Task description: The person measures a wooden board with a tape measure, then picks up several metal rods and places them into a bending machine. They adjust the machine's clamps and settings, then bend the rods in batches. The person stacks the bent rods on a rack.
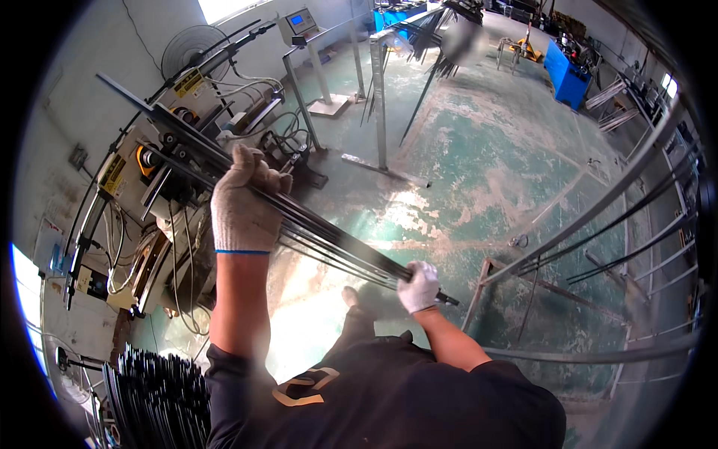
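Observation:
A bundle of long, thin black rods (336, 241) slants across in front of me, from the upper left down to the lower right. My left hand (248, 196), in a pale knitted glove with a blue cuff edge, is closed round its upper part. Nearer its lower right end, my gloved right hand (419, 287) grips the same rods. Short dark ends stick out past that hand. A few rods hang slightly apart beneath the main bundle. The far upper end reaches over the machines at the left.
Machines (168, 179) with cables and hoses line the left wall. Many black rods (157, 396) stand packed at lower left. A metal post (379, 105) on a floor base rises ahead. A metal rack (583, 217) holding rods curves along the right. A blue cabinet (566, 75) stands farther back.

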`<action>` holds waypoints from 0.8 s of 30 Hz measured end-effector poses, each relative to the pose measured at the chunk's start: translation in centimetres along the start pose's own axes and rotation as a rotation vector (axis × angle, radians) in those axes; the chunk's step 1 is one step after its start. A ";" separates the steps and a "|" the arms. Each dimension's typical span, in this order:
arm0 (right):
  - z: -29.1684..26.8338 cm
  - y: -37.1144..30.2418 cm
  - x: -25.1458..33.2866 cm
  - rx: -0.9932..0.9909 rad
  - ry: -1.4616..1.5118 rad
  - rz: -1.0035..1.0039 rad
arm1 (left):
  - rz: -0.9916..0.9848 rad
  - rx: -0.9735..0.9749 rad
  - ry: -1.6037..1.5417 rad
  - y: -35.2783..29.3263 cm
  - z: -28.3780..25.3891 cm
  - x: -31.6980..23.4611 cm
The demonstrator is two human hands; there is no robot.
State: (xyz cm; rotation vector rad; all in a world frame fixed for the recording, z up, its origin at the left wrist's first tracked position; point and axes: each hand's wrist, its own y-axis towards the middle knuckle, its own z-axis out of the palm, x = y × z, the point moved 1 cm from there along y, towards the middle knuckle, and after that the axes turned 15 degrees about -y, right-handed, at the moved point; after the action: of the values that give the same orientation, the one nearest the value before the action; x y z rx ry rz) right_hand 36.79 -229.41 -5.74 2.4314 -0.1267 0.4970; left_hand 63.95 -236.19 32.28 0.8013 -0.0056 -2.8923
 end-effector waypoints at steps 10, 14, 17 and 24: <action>6.7 27.6 -9.5 -0.304 -0.364 0.072 | 0.110 -0.238 -0.349 29.3 -13.8 -14.0; 6.7 38.1 -8.0 -0.682 -0.651 0.232 | 0.141 -0.303 -0.430 36.4 -17.9 -14.4; 8.5 44.2 -14.7 -0.759 -0.612 0.567 | 0.132 -0.394 -0.478 42.1 -20.7 -13.5; 14.7 65.5 -14.9 -0.618 -0.539 0.167 | 0.134 -0.573 -0.559 57.4 -30.3 -9.1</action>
State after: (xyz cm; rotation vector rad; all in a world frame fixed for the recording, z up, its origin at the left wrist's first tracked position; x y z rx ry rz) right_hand 13.88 -290.48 15.95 1.8864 -0.6180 -0.1375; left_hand 94.88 -290.74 13.29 -0.1016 0.6423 -2.6594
